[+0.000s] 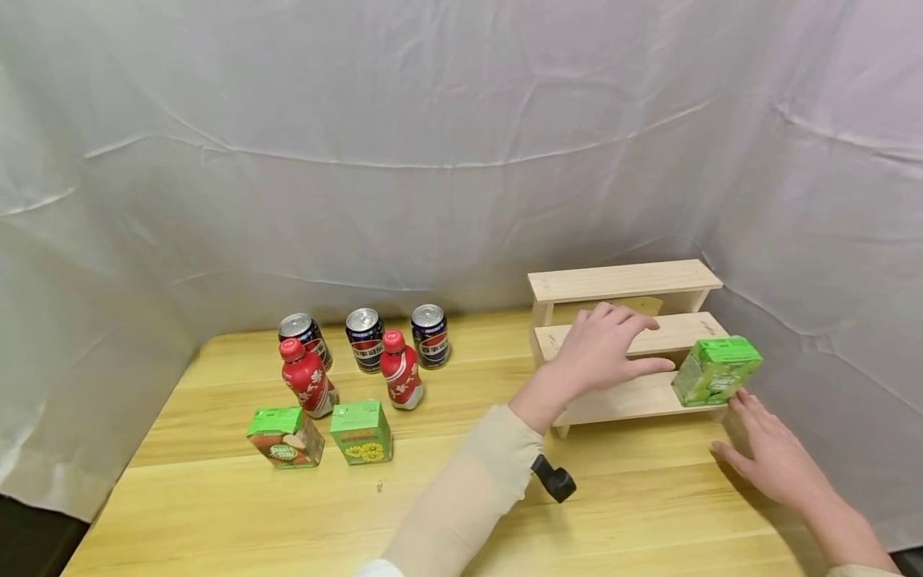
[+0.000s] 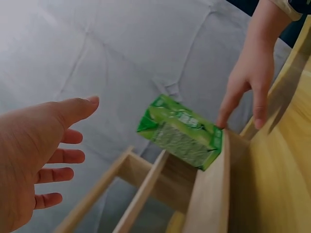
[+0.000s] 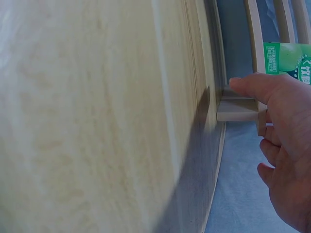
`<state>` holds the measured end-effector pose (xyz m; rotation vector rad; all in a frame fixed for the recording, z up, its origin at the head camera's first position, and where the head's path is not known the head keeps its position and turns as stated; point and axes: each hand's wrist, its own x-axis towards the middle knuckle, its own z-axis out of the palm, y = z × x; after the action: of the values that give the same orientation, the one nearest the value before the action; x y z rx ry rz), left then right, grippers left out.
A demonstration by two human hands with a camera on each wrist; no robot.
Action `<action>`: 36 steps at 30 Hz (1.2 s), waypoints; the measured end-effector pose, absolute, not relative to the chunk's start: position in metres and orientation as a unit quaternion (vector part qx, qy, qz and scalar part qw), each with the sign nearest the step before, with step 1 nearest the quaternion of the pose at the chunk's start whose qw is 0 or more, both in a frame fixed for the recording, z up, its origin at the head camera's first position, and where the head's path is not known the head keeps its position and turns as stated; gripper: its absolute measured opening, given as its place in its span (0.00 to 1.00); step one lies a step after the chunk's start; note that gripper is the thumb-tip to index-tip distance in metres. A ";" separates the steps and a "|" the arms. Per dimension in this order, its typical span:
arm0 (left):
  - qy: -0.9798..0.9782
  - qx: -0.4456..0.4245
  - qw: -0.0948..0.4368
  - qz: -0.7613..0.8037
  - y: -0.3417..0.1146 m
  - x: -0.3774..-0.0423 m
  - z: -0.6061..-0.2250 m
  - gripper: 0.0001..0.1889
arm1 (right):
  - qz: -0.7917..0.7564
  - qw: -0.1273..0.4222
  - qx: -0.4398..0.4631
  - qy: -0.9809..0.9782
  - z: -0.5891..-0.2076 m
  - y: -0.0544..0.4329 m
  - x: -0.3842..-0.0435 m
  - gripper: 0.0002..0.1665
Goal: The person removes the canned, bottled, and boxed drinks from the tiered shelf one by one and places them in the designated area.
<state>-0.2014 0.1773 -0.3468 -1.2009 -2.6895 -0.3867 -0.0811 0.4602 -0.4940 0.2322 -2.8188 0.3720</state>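
A green drink carton [image 1: 717, 373] stands at the right end of the lowest step of a three-tier wooden rack [image 1: 623, 280]. My left hand [image 1: 602, 349] hovers over the rack, left of the carton. In the left wrist view its thumb and fingers are apart and hold nothing, with a gap to the carton [image 2: 182, 133]. At the rack's right end is my right hand [image 1: 775, 461], its fingertips by the carton's lower corner and the step's edge. The right wrist view shows that hand [image 3: 286, 126] beside the rack's end; whether it touches the carton is unclear.
On the table's left stand dark blue cola cans [image 1: 364, 340], two red bottles [image 1: 401, 373], a green carton with yellow flowers [image 1: 362, 433] and a red-and-green carton [image 1: 286, 439]. Grey cloth [image 1: 433, 200] hangs behind and at both sides. A black strap piece [image 1: 554, 479] hangs by the left wrist.
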 end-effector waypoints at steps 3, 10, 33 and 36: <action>-0.904 -0.400 0.072 -0.133 0.190 -0.202 -0.353 0.33 | 0.132 0.143 0.080 -0.978 -0.494 0.460 -0.081 0.48; -0.908 -0.395 0.052 -0.131 0.225 -0.204 -0.370 0.34 | 0.137 0.139 0.078 -0.978 -0.494 0.459 -0.082 0.48; -0.929 -0.365 0.057 -0.040 0.289 -0.208 -0.381 0.34 | 0.129 0.149 0.080 -0.977 -0.494 0.459 -0.080 0.48; -0.928 -0.365 0.063 -0.035 0.291 -0.208 -0.382 0.33 | 0.127 0.149 0.078 -0.977 -0.494 0.459 -0.080 0.48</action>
<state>-0.2076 0.2908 -0.3823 -1.1016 -2.8043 -0.1053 -0.0798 0.4588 -0.4938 0.2250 -2.8100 0.3662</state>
